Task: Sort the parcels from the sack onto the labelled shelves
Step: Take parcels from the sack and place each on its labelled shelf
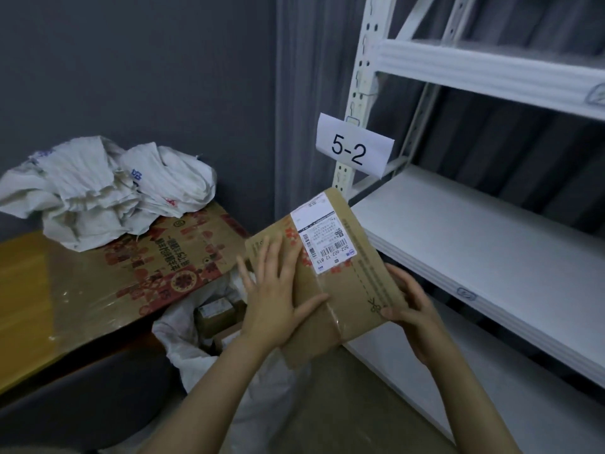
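Just in front of the white metal shelf, I hold a flat brown cardboard parcel in the air, tilted, with its white shipping label facing up. My left hand lies flat on the top face with its fingers spread. My right hand grips the near right corner, thumb on top and fingers curled round the edge. The hands are apart, one on each side of the parcel. Its far corner is just beside the shelf's front edge; I cannot tell whether it touches.

A folded white paper tag reading 5-2 hangs on the shelf upright above. The shelf board in view carries no parcels, so I judge the sorting is at an early stage, at least for this shelf. Below my left wrist the white woven sack stands open, and small cardboard boxes show inside it, so more are left to sort. This parcel is not yet placed.
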